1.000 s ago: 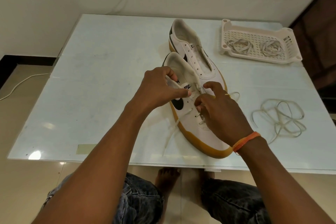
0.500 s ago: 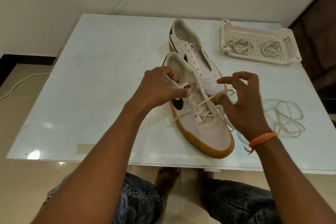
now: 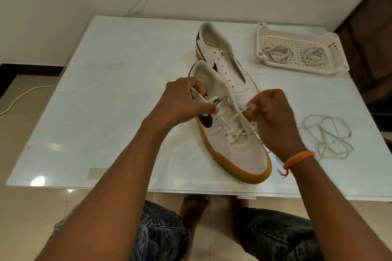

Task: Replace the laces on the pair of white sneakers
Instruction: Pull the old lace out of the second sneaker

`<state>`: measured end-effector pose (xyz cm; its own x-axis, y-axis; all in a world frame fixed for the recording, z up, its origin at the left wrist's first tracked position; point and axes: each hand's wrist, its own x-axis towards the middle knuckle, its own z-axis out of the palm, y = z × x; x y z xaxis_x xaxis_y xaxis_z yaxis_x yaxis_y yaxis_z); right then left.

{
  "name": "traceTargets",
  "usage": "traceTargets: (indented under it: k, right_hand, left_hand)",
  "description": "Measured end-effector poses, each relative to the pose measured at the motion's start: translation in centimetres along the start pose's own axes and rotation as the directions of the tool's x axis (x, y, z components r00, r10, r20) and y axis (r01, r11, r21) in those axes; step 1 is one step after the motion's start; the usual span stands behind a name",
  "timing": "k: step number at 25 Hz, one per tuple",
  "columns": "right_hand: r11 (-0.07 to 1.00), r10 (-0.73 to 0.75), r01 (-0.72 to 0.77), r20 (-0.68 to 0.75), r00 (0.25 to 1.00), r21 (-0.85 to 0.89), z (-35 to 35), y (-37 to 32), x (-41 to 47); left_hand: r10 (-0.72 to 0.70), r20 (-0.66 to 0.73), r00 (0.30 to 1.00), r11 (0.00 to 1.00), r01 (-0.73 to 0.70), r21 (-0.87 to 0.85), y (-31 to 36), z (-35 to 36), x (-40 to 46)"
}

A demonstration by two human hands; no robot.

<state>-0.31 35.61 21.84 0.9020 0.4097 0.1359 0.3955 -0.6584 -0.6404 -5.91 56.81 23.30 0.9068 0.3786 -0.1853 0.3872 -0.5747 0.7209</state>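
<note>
Two white sneakers with gum soles lie on the table. The near sneaker [image 3: 239, 150] still carries a cream lace [image 3: 235, 125] through its lower eyelets. My left hand [image 3: 182, 99] grips this shoe's collar and tongue, thumb along its side. My right hand [image 3: 273, 116] pinches a strand of the lace at the shoe's right edge and holds it taut. The far sneaker [image 3: 224, 59] has bare eyelets and no lace. A loose lace [image 3: 326, 135] lies in a tangle to the right.
A white plastic basket [image 3: 297, 34] at the back right of the pale table [image 3: 110, 82] holds two bundled laces [image 3: 275, 53]. A strip of tape [image 3: 97, 172] sits near the front edge. My knees and bare feet show below the table.
My right hand left the middle eyelets, swung out to the right with the lace, then came back and now pinches a strand beside the shoe. My left hand stayed on the collar.
</note>
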Motion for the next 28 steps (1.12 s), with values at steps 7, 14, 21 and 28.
traceTargets:
  k: [7, 14, 21, 28]
  right_hand:
    - [0.999, -0.029, 0.028, 0.021, 0.999, 0.037, 0.0, -0.3, -0.4]
    - [0.928, -0.204, 0.255, 0.201, 0.958, -0.272, 1.8, -0.6, -0.9]
    - [0.880, 0.358, -0.291, -0.121, 0.926, 0.375, -3.9, 2.5, 1.2]
    - [0.920, 0.373, -0.327, 0.231, 0.899, -0.215, -4.2, 4.2, 0.6]
  left_hand:
    - [0.004, 0.002, 1.000, 1.000, -0.004, 0.012, 0.3, 0.2, -0.1]
    - [0.018, 0.009, 1.000, 0.999, -0.018, 0.043, 0.7, 0.2, -0.3]
    - [0.011, -0.019, 1.000, 1.000, -0.011, 0.017, 0.9, 0.0, -0.6]
    - [0.021, -0.109, 0.994, 0.998, -0.015, 0.058, 0.5, -1.5, -0.8]
